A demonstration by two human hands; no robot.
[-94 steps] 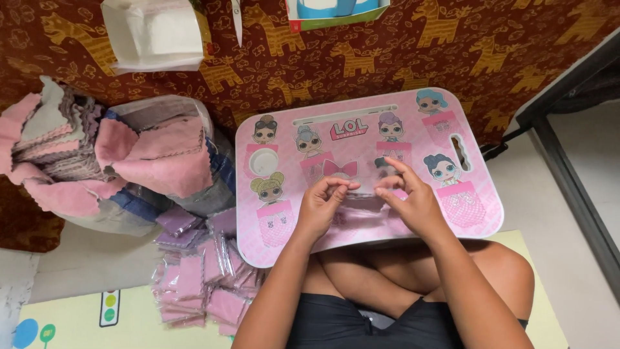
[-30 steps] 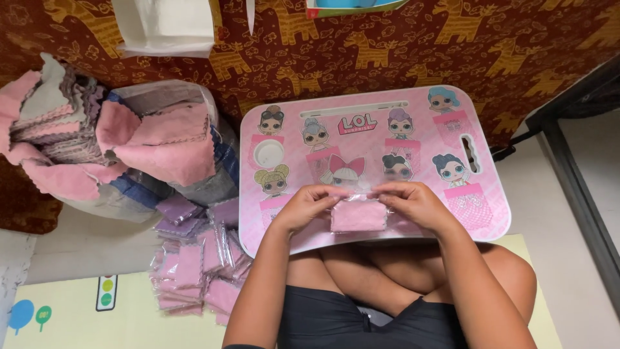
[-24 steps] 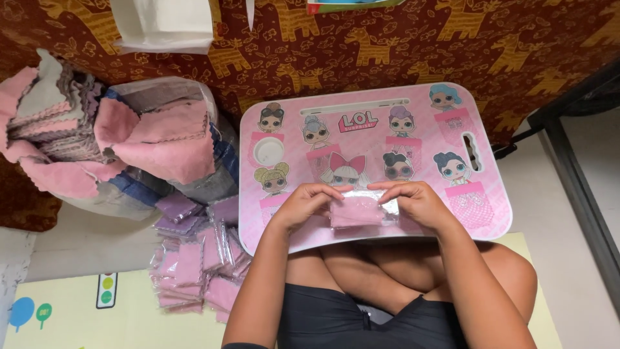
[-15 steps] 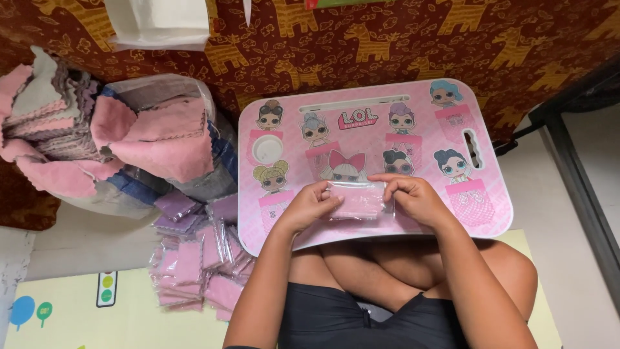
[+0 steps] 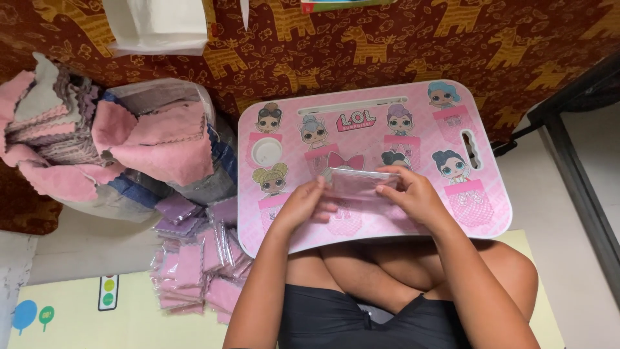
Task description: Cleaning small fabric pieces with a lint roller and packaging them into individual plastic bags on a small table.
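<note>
A pink folded cloth in a clear plastic sleeve (image 5: 356, 183) is held over the pink lap table (image 5: 478, 155), which is printed with cartoon dolls. My left hand (image 5: 302, 205) grips the packet's left end. Its right end is gripped by my right hand (image 5: 413, 195), fingers curled over the top edge. The packet sits just above the tabletop's middle. My crossed legs show under the table's near edge.
A clear bag heaped with pink and grey cloths (image 5: 152, 142) stands left of the table. Several packed pink and purple cloths (image 5: 197, 258) lie in a pile on the floor beside my left arm. A patterned brown fabric (image 5: 387, 45) hangs behind. A dark metal frame (image 5: 575, 161) runs along the right.
The packet has moved from the table's near edge up toward its middle, both hands moving with it. The view has shifted slightly.
</note>
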